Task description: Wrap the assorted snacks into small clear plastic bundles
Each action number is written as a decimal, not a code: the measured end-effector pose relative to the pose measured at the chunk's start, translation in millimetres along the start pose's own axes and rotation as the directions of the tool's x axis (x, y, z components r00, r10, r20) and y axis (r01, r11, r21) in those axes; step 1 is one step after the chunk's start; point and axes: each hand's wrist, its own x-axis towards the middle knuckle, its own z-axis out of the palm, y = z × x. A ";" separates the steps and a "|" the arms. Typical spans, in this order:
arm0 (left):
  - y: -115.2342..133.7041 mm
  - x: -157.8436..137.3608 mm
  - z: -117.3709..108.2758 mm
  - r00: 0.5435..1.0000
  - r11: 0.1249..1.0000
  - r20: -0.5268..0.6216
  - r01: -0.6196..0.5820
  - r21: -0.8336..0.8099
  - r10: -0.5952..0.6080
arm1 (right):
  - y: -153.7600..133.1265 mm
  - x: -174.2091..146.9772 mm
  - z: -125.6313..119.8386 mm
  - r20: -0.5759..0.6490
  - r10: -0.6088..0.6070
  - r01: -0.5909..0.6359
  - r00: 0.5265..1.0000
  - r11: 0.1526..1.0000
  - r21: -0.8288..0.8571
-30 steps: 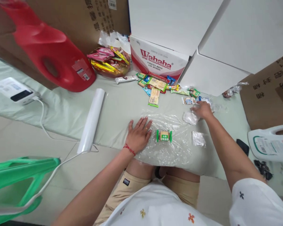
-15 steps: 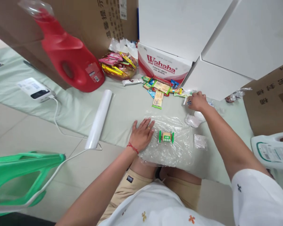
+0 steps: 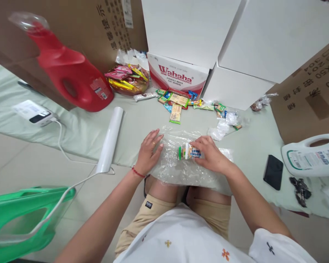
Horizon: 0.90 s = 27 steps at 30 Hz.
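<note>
A sheet of clear plastic film [image 3: 178, 177] lies on the cloth in front of me. My left hand [image 3: 150, 151] rests on its left edge, fingers stretched out and holding nothing. On the sheet's middle is a small green-ended biscuit packet [image 3: 180, 153]. Over its right part, my right hand [image 3: 210, 155] grips a white-and-blue biscuit packet [image 3: 195, 152] between thumb and fingers. The two packets overlap in my view; I cannot tell whether they touch. Beyond the sheet lies a heap of wrapped snacks [image 3: 177, 99].
A white film roll [image 3: 110, 138] lies to the left, near a red jug [image 3: 76, 80] and a basket of snacks [image 3: 128, 86]. A Wahaha box [image 3: 178, 75] stands behind. Crumpled plastic [image 3: 222, 128] is at the right, farther out a phone [image 3: 273, 172] and a white bottle [image 3: 309, 155].
My right hand has come back from the snacks at the far right to the sheet, bringing the white-and-blue biscuit packet. My left hand stays at the sheet's left edge. The view has shifted.
</note>
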 end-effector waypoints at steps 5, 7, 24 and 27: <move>11.8 -29.6 -20.0 0.982 0.998 -0.178 0.054 -0.015 -0.056 | -22.6 -14.8 26.0 -0.024 -0.055 0.052 0.998 0.992 -0.117; 14.2 -39.3 -22.5 0.978 0.997 -0.197 0.070 -0.014 -0.071 | -22.2 -18.2 29.0 -0.063 -0.048 0.039 0.997 0.988 -0.148; 20.3 -26.9 -12.8 0.967 1.000 -0.252 0.027 -0.001 -0.026 | 27.3 15.0 21.3 -0.007 -0.011 0.011 1.000 0.999 -0.046; 16.8 -0.9 -6.0 0.977 0.998 -0.213 0.030 0.047 -0.020 | 55.2 31.7 8.0 -0.116 0.044 -0.052 0.992 0.997 -0.063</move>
